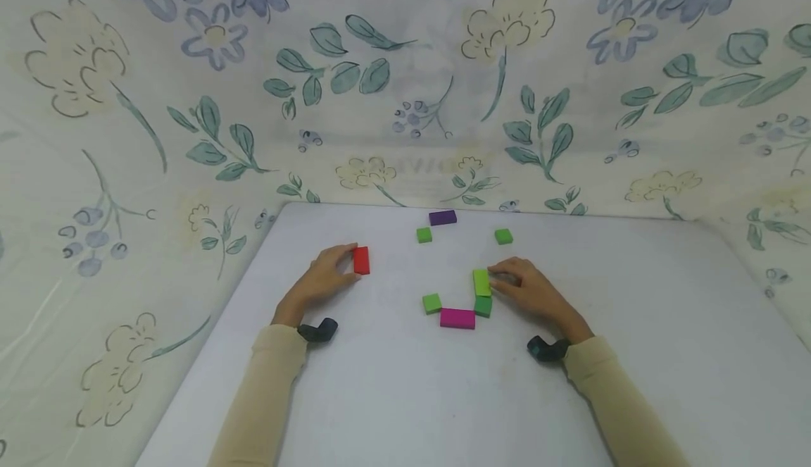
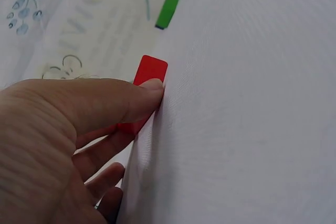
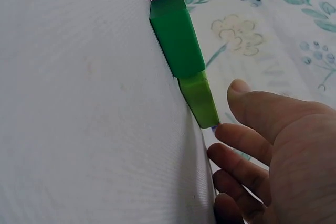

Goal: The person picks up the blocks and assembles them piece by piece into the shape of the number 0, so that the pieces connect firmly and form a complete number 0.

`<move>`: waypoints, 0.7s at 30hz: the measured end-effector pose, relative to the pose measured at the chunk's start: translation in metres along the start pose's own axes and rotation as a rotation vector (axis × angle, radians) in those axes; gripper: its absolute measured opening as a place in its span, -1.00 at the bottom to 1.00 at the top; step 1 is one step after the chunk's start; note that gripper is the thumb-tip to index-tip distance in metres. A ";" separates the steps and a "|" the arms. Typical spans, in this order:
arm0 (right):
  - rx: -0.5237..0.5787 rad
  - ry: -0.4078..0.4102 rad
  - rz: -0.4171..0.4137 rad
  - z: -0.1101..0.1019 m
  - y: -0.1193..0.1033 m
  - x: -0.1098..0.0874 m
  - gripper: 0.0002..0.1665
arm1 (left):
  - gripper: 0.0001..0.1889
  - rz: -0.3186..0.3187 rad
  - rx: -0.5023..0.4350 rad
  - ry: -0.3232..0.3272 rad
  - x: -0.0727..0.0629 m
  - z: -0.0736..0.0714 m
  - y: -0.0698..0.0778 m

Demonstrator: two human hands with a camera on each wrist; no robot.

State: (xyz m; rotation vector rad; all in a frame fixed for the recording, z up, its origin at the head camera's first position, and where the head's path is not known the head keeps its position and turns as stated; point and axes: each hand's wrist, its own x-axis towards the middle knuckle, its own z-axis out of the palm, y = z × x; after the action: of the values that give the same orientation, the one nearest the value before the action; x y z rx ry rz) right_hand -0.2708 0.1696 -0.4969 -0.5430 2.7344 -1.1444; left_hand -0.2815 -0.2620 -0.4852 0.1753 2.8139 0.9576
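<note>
My left hand [image 1: 322, 277] pinches a red rectangular block [image 1: 361, 260] between thumb and fingers at the left of the white table. In the left wrist view the thumb presses on the red block [image 2: 152, 69]. On the other side, my right hand [image 1: 535, 292] is beside a lime green block [image 1: 481, 283], its thumb lifted apart and its fingertips right at the block's end. That lime block lines up end to end with a dark green block [image 3: 177, 35]. Adjoining these at the near side is a magenta block [image 1: 457, 318], with a light green cube [image 1: 432, 303] at its left corner.
Farther back lie a purple block [image 1: 443, 218], a green cube [image 1: 424, 235] just in front of it, and another green cube [image 1: 503, 236] to the right. A flower-patterned cloth [image 1: 431, 150] rises behind the white tabletop [image 1: 393, 389] and along its left side.
</note>
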 end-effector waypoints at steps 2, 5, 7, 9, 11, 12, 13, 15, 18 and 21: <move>-0.002 0.002 -0.002 0.000 0.001 0.000 -0.56 | -0.27 -0.001 -0.005 0.000 0.000 0.000 0.001; -0.004 0.006 -0.006 0.000 0.002 0.000 -0.57 | -0.27 -0.005 -0.046 0.002 0.000 0.001 0.001; -0.003 0.007 -0.012 -0.001 0.002 0.000 -0.57 | -0.27 -0.007 -0.065 0.012 0.000 0.001 0.000; -0.002 0.009 -0.016 -0.001 0.002 0.001 -0.57 | -0.28 -0.008 -0.079 0.024 0.000 0.001 0.001; -0.006 0.013 -0.017 -0.002 0.001 0.001 -0.57 | -0.28 -0.017 -0.094 0.033 0.000 0.001 0.002; -0.008 0.014 -0.017 -0.002 0.001 0.001 -0.57 | -0.28 -0.031 -0.109 0.036 -0.001 0.001 0.003; -0.010 0.016 -0.016 -0.003 0.001 0.002 -0.57 | -0.27 -0.044 -0.120 0.037 -0.001 0.001 0.004; -0.011 0.019 -0.017 -0.003 0.001 0.002 -0.57 | -0.26 -0.074 -0.153 0.039 -0.001 0.001 0.006; -0.018 0.018 -0.027 -0.002 0.001 0.002 -0.57 | -0.26 -0.100 -0.184 0.039 -0.002 0.002 0.008; -0.017 0.021 -0.029 -0.002 0.001 0.001 -0.57 | -0.28 -0.072 -0.200 0.036 -0.001 0.004 0.013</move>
State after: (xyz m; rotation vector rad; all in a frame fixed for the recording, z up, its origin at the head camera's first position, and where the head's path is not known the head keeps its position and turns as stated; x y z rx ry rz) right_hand -0.2727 0.1708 -0.4964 -0.5780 2.7657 -1.1413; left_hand -0.2786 -0.2495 -0.4805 0.0312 2.7127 1.2272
